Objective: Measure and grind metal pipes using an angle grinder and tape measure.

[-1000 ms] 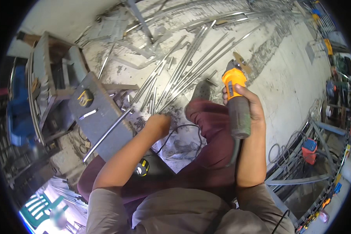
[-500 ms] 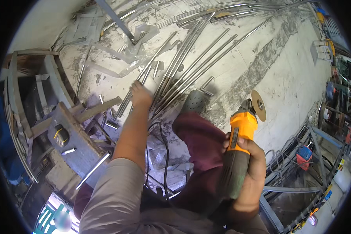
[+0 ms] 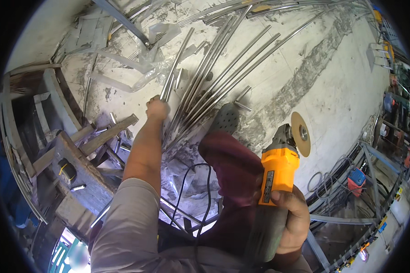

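The angle grinder [image 3: 280, 170] is at the near right, upheld clear of the floor [image 3: 323, 100]. The person's right hand [image 3: 295, 220] wraps its dark body, closed firmly with the thumb along the orange housing. The thin tan cutting disc [image 3: 299, 129] points to the far side, probably so that its edge stays away from the arm and leg. The housing looks like smooth moulded plastic, the gear head dull metal.

To the left, the left hand [image 3: 157, 110] reaches down to the metal tubes [image 3: 205, 68], fingers curled against the leftmost ones — whether they close on a tube, I cannot tell. The tubes are long, straight and shiny, fanned toward the far side with near ends bunched together, perhaps to keep them within reach.

A perforated dark shoe [image 3: 226, 119] stands just right of the bunch. A thin, flexible black cord [image 3: 208, 193] loops nearer in, seemingly slack enough to let the tool move. At the near left, a worn, flat board [image 3: 84, 170] bears a black-and-yellow tape measure [image 3: 68, 172] and a short bright tube piece [image 3: 78, 187] — both apparently set there to be handy. Crumpled clear plastic [image 3: 143, 79] lies beyond, on scuffed, pale flooring.
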`<action>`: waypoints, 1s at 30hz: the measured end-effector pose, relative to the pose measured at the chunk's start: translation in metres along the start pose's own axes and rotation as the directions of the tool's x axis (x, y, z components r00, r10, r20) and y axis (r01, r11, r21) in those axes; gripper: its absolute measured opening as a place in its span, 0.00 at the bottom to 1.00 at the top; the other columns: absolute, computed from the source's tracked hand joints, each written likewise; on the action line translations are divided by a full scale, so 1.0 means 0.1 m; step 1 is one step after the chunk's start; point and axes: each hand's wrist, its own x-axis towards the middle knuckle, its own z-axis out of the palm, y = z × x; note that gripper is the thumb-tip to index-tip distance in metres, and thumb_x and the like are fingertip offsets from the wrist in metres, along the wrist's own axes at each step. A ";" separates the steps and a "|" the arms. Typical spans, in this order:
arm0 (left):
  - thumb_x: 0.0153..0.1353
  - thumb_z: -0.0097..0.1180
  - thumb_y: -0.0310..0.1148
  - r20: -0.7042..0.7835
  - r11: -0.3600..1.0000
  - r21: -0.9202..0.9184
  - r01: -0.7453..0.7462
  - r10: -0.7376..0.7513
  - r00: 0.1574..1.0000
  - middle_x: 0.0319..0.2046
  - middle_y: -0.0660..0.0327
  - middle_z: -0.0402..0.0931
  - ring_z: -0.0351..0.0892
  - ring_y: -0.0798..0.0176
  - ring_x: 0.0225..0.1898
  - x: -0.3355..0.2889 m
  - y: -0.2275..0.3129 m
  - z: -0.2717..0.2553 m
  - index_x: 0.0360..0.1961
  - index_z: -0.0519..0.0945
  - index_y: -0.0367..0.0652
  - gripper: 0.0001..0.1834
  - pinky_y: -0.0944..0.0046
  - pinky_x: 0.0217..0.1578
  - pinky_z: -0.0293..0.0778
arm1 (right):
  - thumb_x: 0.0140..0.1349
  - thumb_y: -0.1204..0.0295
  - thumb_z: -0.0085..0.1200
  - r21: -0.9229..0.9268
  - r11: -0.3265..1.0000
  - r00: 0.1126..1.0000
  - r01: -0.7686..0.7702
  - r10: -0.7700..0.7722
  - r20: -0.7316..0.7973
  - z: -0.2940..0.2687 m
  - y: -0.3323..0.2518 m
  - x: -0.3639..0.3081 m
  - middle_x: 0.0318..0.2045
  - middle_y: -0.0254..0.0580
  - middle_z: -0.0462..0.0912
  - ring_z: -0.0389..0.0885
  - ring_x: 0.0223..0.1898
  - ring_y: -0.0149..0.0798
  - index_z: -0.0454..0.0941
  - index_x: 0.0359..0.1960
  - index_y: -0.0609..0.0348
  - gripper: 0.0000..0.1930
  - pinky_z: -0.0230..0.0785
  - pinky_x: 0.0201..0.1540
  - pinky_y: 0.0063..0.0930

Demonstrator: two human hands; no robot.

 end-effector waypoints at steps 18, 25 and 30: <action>0.63 0.55 0.29 -0.516 0.798 0.281 -0.534 0.595 0.617 0.44 0.48 0.87 0.89 0.48 0.48 -2.67 1.73 -2.81 0.45 0.84 0.39 0.12 0.50 0.46 0.85 | 0.58 0.74 0.61 0.179 0.951 0.814 0.253 -0.309 0.492 -0.19 0.29 -0.14 0.44 0.48 0.81 0.83 0.39 0.42 0.70 0.60 0.68 0.27 0.82 0.46 0.37; 0.59 0.57 0.31 -0.656 0.690 0.544 -0.478 0.705 0.270 0.38 0.55 0.81 0.84 0.53 0.44 -3.88 0.99 -3.13 0.40 0.81 0.42 0.09 0.51 0.37 0.81 | 0.56 0.74 0.62 0.300 0.884 0.626 0.359 -0.467 0.625 -0.19 0.43 -0.21 0.48 0.45 0.81 0.84 0.41 0.42 0.71 0.61 0.61 0.29 0.84 0.46 0.40; 0.59 0.59 0.31 -0.681 0.698 0.572 -0.431 0.697 0.225 0.40 0.57 0.79 0.82 0.54 0.46 -4.52 0.59 -3.19 0.42 0.80 0.42 0.11 0.51 0.42 0.80 | 0.56 0.75 0.62 0.246 0.885 0.582 0.396 -0.449 0.678 -0.18 0.50 -0.17 0.48 0.43 0.81 0.86 0.41 0.40 0.71 0.61 0.59 0.28 0.84 0.46 0.38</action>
